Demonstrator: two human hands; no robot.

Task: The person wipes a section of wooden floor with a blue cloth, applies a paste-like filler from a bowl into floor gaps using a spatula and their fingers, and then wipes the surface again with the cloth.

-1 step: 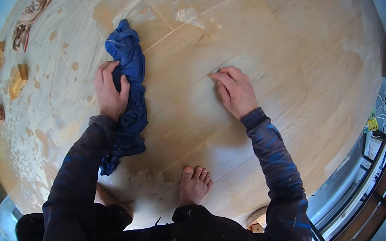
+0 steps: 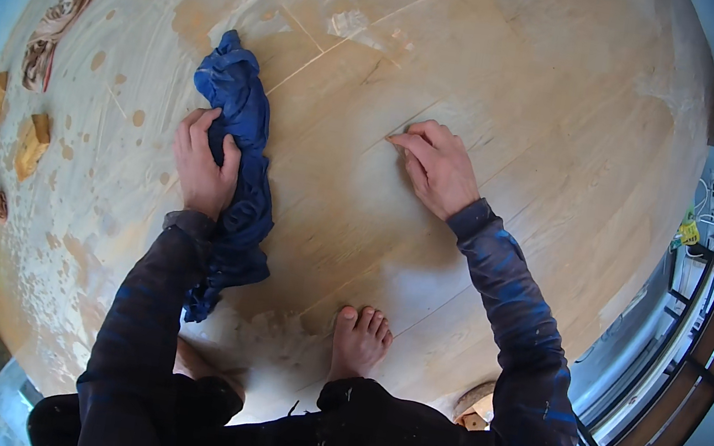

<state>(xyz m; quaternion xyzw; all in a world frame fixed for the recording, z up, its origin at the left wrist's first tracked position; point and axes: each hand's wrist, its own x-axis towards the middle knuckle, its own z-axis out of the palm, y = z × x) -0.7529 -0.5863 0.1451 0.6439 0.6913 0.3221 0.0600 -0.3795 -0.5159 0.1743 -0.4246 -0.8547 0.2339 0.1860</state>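
- Left hand (image 2: pixel 204 168) lies on the bunched blue cloth (image 2: pixel 242 95) on the floor (image 2: pixel 540 112); can't tell if it grips.
- Right hand (image 2: pixel 439 171) is bent, thumb apart, without cloth.
- A flatter cloth should slide better under the palm.

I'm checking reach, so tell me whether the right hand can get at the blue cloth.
Likely yes: only floor shows between the right hand and the blue cloth, though the left hand covers part of its left edge.
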